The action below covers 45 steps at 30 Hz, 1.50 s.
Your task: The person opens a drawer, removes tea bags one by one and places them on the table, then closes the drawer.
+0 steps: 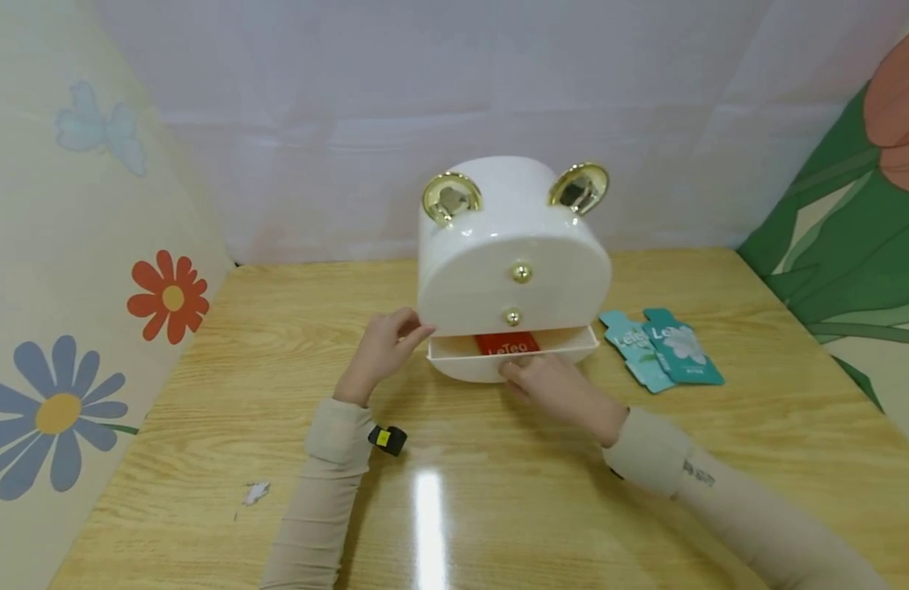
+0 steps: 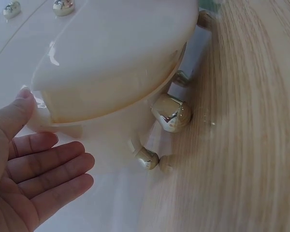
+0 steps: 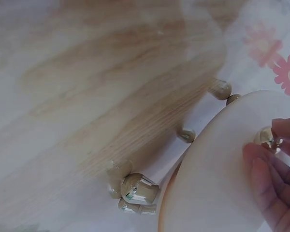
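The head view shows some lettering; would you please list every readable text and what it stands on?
"LeTea": red packet in the drawer.
"LeTe...": light blue packet; ending unclear.
"Le...": teal packet; rest unclear, small print too small.
Right sleeve: lettering too blurred.
Yellow label on black device: too small.

A pale, creased sheet [image 1: 336,123] hangs behind the wood-grain bench [image 1: 225,410]. The left wall [image 1: 26,221] shows a blue flower [image 1: 58,414], a red flower [image 1: 172,297] and a butterfly [image 1: 100,129]; the right wall [image 1: 904,373], a coral tulip [image 1: 900,115]. A light streak [image 1: 429,528] gleams on the bench.
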Tool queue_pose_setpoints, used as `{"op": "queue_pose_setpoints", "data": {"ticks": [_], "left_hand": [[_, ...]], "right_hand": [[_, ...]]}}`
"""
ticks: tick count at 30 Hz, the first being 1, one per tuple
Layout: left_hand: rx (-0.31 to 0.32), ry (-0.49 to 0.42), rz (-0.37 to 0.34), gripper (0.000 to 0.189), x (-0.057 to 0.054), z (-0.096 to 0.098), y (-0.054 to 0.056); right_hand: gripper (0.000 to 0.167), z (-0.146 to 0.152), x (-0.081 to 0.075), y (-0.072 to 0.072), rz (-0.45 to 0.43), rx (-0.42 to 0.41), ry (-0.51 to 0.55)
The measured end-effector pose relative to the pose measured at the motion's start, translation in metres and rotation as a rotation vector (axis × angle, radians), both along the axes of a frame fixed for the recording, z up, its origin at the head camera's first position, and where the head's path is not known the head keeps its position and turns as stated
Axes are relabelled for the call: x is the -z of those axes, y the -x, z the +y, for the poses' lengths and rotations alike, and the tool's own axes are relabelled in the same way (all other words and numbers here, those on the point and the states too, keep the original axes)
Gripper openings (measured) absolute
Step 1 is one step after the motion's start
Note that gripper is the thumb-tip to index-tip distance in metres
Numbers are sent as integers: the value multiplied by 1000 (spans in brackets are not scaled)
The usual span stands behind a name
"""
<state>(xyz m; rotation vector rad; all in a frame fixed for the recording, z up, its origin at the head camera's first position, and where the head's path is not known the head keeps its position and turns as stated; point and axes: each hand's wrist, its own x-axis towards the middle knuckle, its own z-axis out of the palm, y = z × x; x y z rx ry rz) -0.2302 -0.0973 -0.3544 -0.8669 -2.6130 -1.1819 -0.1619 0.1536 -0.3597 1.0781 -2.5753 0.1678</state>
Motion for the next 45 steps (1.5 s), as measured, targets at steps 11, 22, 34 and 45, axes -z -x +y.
{"op": "queue_pose_setpoints", "data": {"ticks": [11,22,34,45], "left_hand": [[-2,3,-5,20,0,-1,-1],[-7,12,-6,21,1,0,0],[-8,11,-1,21,1,0,0],[-2,7,8,21,-1,0,0]], "right_hand": [[9,0,-1,-17,-41,6,-23],[10,3,-2,-32,-10,-30,-48],[14,3,1,-43,63,-50,-44],[14,4,1,-50,37,-42,-50]]}}
